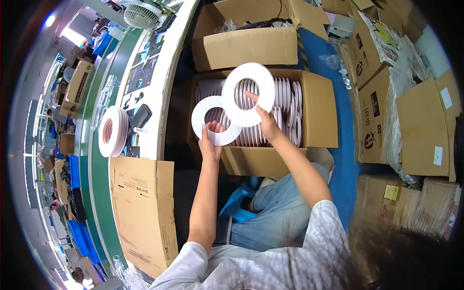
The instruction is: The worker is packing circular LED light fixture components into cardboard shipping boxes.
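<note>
My left hand (211, 137) grips a flat white ring (200, 115) by its near rim, fingers curled through the hole. Higher up and to the right, my right hand (267, 121) holds another white ring (265, 79), its thumb and fingers closed on the lower right of the band. That second ring overlaps the first one in view; whether they touch I cannot tell. Both are above an open cardboard box (321, 111) in which several rows of similar white rings (296, 104) stand on edge, packed close together.
A stack of white rings (112, 130) stands on the white bench (150, 111) at left, beside a black object (140, 116). Behind is another open carton (249, 48). Cartons (374, 116) line the right side. A blue stool (237, 203) is below me, and a fan (141, 17) stands far left.
</note>
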Available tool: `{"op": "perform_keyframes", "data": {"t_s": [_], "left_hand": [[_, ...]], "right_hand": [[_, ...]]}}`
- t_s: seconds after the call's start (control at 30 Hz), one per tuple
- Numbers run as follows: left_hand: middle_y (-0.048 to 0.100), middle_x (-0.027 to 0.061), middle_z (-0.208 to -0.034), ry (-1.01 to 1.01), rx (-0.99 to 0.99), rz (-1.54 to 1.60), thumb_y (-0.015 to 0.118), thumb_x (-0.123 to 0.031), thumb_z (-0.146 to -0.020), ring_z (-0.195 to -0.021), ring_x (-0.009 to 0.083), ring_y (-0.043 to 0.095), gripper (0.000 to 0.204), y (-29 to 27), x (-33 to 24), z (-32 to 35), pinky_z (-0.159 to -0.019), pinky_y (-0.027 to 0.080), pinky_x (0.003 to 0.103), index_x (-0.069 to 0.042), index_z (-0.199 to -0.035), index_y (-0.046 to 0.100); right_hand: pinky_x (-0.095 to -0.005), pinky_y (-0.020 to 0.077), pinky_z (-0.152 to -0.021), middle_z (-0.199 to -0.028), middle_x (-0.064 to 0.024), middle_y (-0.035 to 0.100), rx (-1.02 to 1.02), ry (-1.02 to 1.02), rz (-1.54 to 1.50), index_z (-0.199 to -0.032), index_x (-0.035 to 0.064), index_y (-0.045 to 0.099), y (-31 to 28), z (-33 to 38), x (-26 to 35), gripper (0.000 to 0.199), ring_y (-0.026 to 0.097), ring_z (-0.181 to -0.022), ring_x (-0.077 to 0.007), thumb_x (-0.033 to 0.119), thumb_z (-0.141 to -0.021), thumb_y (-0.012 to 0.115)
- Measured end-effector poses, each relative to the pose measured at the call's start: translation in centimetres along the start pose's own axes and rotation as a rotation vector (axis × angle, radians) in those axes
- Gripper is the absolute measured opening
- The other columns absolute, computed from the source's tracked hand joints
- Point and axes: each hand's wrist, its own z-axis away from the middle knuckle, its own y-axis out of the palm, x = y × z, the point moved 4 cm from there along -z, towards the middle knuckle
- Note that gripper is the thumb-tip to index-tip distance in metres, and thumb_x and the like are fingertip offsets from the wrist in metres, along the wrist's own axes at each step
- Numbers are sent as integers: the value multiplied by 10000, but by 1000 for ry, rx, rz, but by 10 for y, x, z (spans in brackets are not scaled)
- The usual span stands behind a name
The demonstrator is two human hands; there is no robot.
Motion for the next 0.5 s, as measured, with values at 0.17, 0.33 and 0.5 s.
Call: {"op": "perform_keyframes", "data": {"t_s": [0.17, 0.33, 0.5], "left_hand": [[551, 128, -1158, -3, 84, 323, 403, -568, -934, -1066, 258, 559, 648, 19, 7, 11, -1004, 443, 449, -52, -1327, 397], [589, 66, -898, -40, 84, 382, 390, -558, -949, -849, 224, 596, 580, 16, -2, 9, -931, 481, 429, -57, -1233, 461], [543, 45, -798, -45, 258, 313, 501, -398, -959, -727, 183, 552, 407, 20, -12, 14, -916, 467, 425, -33, -1139, 498]], "right_hand": [[-342, 252, -1091, -1418, -182, 370, 143, 316, -34, -1407, -27, 314, 19, 11, -40, 570, 366, -1290, -269, 360, -990, 357], [-352, 251, -1103, -1469, -223, 299, 78, 131, 516, -1432, -77, 217, 9, 1, -51, 709, 318, -1344, -290, 360, -950, 498], [-362, 234, -1111, -1464, -251, 259, -126, 136, 504, -1462, -54, 119, -3, -6, -43, 890, 314, -1339, -314, 279, -844, 667]]}}
